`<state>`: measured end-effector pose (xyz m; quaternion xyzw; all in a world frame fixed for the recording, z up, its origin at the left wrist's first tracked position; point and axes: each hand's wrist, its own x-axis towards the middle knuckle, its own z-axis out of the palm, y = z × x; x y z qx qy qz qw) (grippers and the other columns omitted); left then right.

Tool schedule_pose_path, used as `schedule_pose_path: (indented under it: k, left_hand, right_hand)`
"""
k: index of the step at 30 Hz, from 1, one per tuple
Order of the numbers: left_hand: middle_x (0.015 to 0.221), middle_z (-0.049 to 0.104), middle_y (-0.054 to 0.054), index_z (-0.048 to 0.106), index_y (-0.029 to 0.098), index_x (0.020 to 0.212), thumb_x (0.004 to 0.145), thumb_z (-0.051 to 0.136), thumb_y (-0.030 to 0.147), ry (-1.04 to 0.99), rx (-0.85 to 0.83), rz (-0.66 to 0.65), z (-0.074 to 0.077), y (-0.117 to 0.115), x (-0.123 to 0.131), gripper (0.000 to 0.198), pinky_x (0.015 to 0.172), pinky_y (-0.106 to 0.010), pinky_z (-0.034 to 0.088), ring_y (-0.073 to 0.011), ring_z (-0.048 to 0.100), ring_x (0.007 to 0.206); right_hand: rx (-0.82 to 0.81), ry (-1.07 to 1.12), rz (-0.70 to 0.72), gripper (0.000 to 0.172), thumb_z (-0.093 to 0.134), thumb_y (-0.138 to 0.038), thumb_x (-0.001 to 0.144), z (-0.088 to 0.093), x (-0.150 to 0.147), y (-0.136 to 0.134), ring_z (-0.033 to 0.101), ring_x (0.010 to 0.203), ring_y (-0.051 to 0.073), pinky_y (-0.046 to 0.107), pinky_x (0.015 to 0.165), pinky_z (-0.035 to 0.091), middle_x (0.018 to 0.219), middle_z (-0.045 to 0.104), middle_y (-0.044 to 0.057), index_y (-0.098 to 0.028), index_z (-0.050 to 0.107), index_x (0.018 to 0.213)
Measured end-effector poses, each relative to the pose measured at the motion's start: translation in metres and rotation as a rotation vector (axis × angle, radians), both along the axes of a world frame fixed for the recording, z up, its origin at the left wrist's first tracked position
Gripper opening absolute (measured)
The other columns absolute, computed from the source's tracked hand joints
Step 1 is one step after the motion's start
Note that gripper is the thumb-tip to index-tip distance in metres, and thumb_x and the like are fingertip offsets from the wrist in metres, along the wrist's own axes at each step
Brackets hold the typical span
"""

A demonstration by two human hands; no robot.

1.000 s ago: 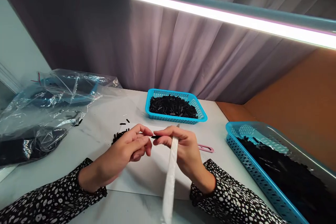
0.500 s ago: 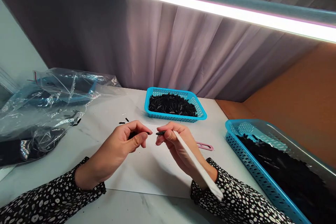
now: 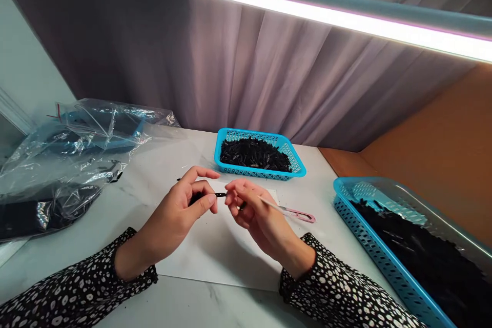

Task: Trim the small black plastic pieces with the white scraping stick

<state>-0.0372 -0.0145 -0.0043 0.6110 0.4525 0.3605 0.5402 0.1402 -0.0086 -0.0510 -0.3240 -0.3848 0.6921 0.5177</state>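
My left hand is partly closed around small black pieces in the palm. Its thumb and a finger pinch one small black strip that points to the right. My right hand meets the strip's far end with its fingertips. A thin white stick-like tool lies in my right hand, seen nearly edge-on; its dark end is mostly hidden by the fingers. Both hands are over a white sheet on the table.
A blue basket of black pieces stands behind the hands. A larger blue basket of them is at right. A pink slotted item lies beside my right hand. Clear plastic bags are at left; a lamp hangs above.
My hands have come together, and a black strip now spans between them. My left index finger has lifted. The white tool has swung from pointing down towards the wrist to lying almost edge-on.
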Motion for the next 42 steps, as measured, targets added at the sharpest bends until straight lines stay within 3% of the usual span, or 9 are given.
schedule_pose_path:
  k: [3,8,11,15,21,28,36,39,42]
  left_hand:
    - [0.072,0.058,0.004,0.052,0.024,0.117,0.095,0.055,0.032,0.037,0.032,-0.005,-0.001,-0.001,0.000,0.024,0.070,-0.034,0.032,-0.0170,0.047,0.071]
    - [0.073,0.056,0.004,0.048,0.024,0.118,0.095,0.053,0.033,0.031,0.002,-0.058,0.000,-0.001,0.001,0.025,0.075,-0.035,0.034,-0.0175,0.046,0.072]
    - [0.084,0.060,0.001,0.050,0.024,0.118,0.095,0.051,0.031,0.037,-0.015,-0.087,0.003,-0.002,0.000,0.024,0.077,-0.035,0.036,-0.0188,0.050,0.082]
    - [0.099,0.060,-0.001,0.054,0.025,0.115,0.095,0.047,0.027,0.073,-0.036,-0.069,0.002,-0.001,-0.003,0.021,0.072,-0.034,0.038,-0.0142,0.045,0.071]
    - [0.090,0.062,-0.002,0.053,0.021,0.113,0.097,0.047,0.031,0.016,-0.051,-0.037,0.002,0.001,-0.002,0.019,0.064,-0.032,0.039,-0.0129,0.048,0.065]
    - [0.089,0.069,-0.004,0.049,0.021,0.108,0.098,0.051,0.042,-0.052,-0.180,-0.064,0.004,0.002,-0.001,0.023,0.052,-0.027,0.027,-0.0098,0.042,0.056]
    - [0.106,0.063,-0.004,0.052,0.023,0.131,0.092,0.057,0.022,-0.093,-0.310,-0.108,0.004,0.002,-0.006,0.040,0.066,-0.031,0.034,-0.0115,0.041,0.068]
    - [0.092,0.063,-0.002,0.045,0.025,0.141,0.093,0.055,0.022,-0.066,-0.301,-0.134,0.003,0.002,-0.007,0.049,0.065,-0.032,0.031,-0.0139,0.043,0.069]
    - [0.072,0.056,0.004,0.036,0.025,0.149,0.094,0.050,0.022,-0.017,-0.284,-0.185,0.001,0.001,-0.008,0.056,0.066,-0.032,0.030,-0.0156,0.044,0.070]
  right_hand:
    - [0.218,-0.191,-0.065,0.024,0.079,-0.041,0.080,-0.004,0.000,-0.001,0.040,0.054,0.010,0.024,0.051,0.032,0.065,0.055,-0.004,-0.022,0.076,0.094]
    - [0.461,-0.361,-0.179,0.014,0.080,-0.037,0.081,-0.008,0.002,-0.003,0.060,0.069,0.018,0.033,0.067,0.047,0.076,0.072,0.002,-0.026,0.081,0.088]
    - [0.432,-0.338,-0.203,0.014,0.082,-0.039,0.079,-0.008,0.003,-0.002,0.062,0.069,0.019,0.033,0.065,0.047,0.076,0.074,0.003,-0.027,0.082,0.086]
    - [0.332,-0.301,-0.192,0.023,0.081,-0.047,0.078,-0.006,0.003,0.000,0.054,0.060,0.016,0.028,0.054,0.040,0.071,0.072,0.003,-0.024,0.081,0.080]
    - [0.263,-0.231,-0.172,0.033,0.082,-0.053,0.073,-0.007,0.003,0.002,0.037,0.050,0.011,0.025,0.043,0.022,0.064,0.068,0.003,-0.020,0.077,0.072]
    - [0.201,-0.129,-0.130,0.036,0.084,-0.053,0.070,-0.006,0.002,0.002,0.025,0.047,0.007,0.025,0.046,0.019,0.061,0.064,0.000,-0.018,0.077,0.076]
    - [0.078,0.073,-0.081,0.016,0.064,-0.034,0.082,0.002,0.003,-0.001,0.023,0.045,0.006,0.023,0.044,0.018,0.067,0.063,-0.002,-0.020,0.058,0.077]
    - [0.100,-0.048,-0.074,0.019,0.065,-0.037,0.085,0.000,0.003,0.000,0.022,0.045,0.006,0.022,0.043,0.017,0.060,0.053,-0.006,-0.019,0.060,0.078]
    - [0.331,-0.336,-0.119,0.017,0.071,-0.036,0.086,-0.006,0.001,0.000,0.037,0.048,0.009,0.024,0.049,0.032,0.055,0.050,-0.007,-0.020,0.073,0.090]
